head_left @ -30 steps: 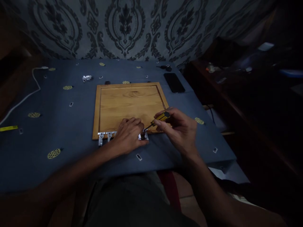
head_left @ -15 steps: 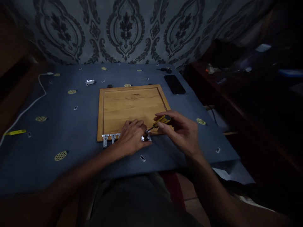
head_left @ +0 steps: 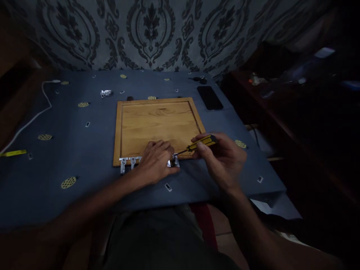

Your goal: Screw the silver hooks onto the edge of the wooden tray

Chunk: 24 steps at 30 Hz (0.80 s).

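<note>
A wooden panel [head_left: 157, 125] with a raised border lies flat on the table. My right hand [head_left: 226, 161] grips the handle of a yellow and black screwdriver [head_left: 201, 143]. Its shaft points left and down, its tip at a shiny metal hinge [head_left: 176, 162] on the panel's near edge. Curled over that hinge is my left hand [head_left: 157, 161], fingers bent and thumb along the near side, hiding part of it. Left of this hand, more metal hinges [head_left: 123, 165] sit along the same edge, partly covered by it.
The blue tablecloth [head_left: 95, 150] bears a loose metal hinge [head_left: 106, 93] at the back left and a black phone [head_left: 210, 98] right of the panel. Behind the phone lies a dark key-like object [head_left: 201, 80]. A white cable [head_left: 46, 99] and a yellow strip [head_left: 14, 153] lie at left.
My right hand has drawn back to the right with the screwdriver, which now lies at a flatter angle, its tip still by the hinge. The left hand stays on the hinge. The view has shifted slightly.
</note>
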Motion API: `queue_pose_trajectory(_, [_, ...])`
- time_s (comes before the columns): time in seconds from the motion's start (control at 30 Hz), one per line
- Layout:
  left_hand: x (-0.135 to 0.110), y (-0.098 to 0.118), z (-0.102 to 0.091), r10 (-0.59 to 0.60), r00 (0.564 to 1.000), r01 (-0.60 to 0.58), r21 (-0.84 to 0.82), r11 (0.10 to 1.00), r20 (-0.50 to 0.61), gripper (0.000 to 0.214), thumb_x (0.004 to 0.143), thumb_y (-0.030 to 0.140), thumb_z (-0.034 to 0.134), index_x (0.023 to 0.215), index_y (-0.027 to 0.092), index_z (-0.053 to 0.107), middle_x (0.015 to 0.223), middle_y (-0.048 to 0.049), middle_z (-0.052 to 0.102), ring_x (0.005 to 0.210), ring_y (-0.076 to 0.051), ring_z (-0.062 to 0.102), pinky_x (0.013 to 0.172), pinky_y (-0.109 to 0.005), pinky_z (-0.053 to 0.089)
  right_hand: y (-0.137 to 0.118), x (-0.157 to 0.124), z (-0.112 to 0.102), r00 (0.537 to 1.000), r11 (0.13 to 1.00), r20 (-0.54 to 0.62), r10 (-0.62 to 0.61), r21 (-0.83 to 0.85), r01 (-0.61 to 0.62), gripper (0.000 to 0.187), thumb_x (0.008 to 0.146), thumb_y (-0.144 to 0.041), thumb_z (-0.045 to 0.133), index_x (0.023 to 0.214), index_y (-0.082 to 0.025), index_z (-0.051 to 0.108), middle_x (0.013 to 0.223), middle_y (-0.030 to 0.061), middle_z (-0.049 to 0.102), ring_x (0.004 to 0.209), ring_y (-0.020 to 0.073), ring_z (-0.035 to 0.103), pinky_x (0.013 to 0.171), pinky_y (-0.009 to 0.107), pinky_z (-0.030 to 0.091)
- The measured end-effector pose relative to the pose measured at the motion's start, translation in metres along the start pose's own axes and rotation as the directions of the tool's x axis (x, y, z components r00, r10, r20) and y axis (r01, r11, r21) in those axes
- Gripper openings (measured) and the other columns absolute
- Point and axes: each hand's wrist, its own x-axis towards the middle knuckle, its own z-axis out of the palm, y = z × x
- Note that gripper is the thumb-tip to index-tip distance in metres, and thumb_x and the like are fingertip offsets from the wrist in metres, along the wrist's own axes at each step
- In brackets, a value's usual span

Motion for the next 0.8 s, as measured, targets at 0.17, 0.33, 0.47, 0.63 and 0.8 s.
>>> queue_pose_trajectory(0.17, [0.000,0.002,-0.003,-0.009,1.000,0.009,0.003,1.000,0.018,0.042,0.089,0.049,0.079,0.110,0.014,0.069,0.115,-0.0098,0.069,0.116,-0.030,0.061,0.100,-0.042,0.043,0.001,0.000,0.000,1.000,1.000,0.018,0.003,-0.015,-0.003,0.004,0.093,-0.028,0.073,0.096,-0.026,0.071,0.087,-0.0028,0.073,0.056,0.0084,0.063,0.053,0.022,0.055])
queue_pose_trajectory(0.33, [0.000,0.002,-0.004,-0.006,1.000,0.006,0.002,1.000,0.028,0.042,0.089,0.048,0.079,0.111,0.014,0.068,0.115,-0.0095,0.069,0.116,-0.030,0.061,0.100,-0.042,0.043,0.003,0.002,0.001,0.999,0.998,0.041,-0.014,-0.055,0.016,0.003,0.093,-0.028,0.073,0.095,-0.026,0.071,0.088,-0.0025,0.072,0.058,0.0089,0.063,0.053,0.023,0.055])
queue_pose_trajectory(0.47, [0.000,0.001,-0.003,-0.003,1.000,0.003,0.002,1.000,0.023,0.043,0.089,0.048,0.078,0.112,0.014,0.068,0.115,-0.0094,0.069,0.116,-0.031,0.061,0.100,-0.042,0.043,0.001,0.004,0.001,0.997,0.997,0.068,-0.023,-0.073,0.028,0.005,0.091,-0.028,0.075,0.094,-0.025,0.072,0.088,-0.0016,0.073,0.063,0.0103,0.064,0.056,0.024,0.055])
queue_pose_trajectory(0.63, [-0.001,0.001,-0.003,0.001,1.000,-0.001,-0.003,1.000,0.017,0.039,0.090,0.048,0.078,0.110,0.015,0.068,0.114,-0.0090,0.069,0.114,-0.030,0.062,0.099,-0.042,0.043,-0.005,0.008,-0.006,0.982,0.998,0.182,0.044,-0.046,-0.036,0.011,0.090,-0.033,0.077,0.094,-0.024,0.073,0.092,0.0005,0.076,0.068,0.0125,0.067,0.060,0.026,0.058])
queue_pose_trajectory(0.8, [-0.001,0.002,-0.004,0.002,1.000,-0.002,-0.012,1.000,0.019,0.039,0.090,0.048,0.077,0.108,0.015,0.068,0.116,-0.0103,0.069,0.117,-0.031,0.061,0.100,-0.042,0.042,-0.008,0.013,-0.014,0.955,0.997,0.292,0.043,-0.068,-0.024,0.019,0.093,-0.038,0.073,0.107,-0.026,0.077,0.098,0.0031,0.079,0.068,0.0143,0.069,0.066,0.030,0.060])
